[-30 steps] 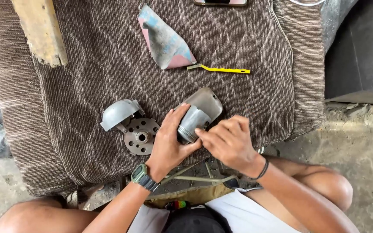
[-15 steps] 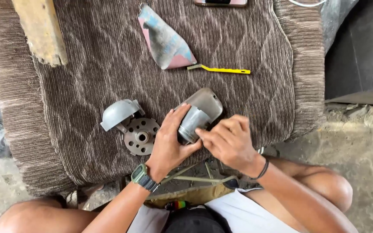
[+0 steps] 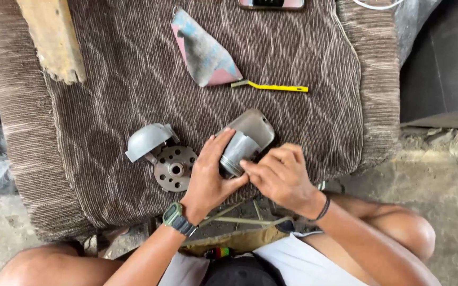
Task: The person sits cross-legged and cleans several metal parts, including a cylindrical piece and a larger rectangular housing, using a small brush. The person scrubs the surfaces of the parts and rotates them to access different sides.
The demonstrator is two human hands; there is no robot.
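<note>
We are steadying a grey metal cylinder (image 3: 238,152) on the brown cushion (image 3: 107,106), our left hand (image 3: 208,177) wrapped around its side and our right hand (image 3: 276,175) pinching at its near end. It is probably stiff, fairly heavy and smooth, so gripping the ribbed body seems safest. A perforated disc (image 3: 175,168) is lying just left.

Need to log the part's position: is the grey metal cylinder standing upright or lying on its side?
On its side: the grey metal cylinder lies tilted across the cushion, held by left hand and right hand.
</note>
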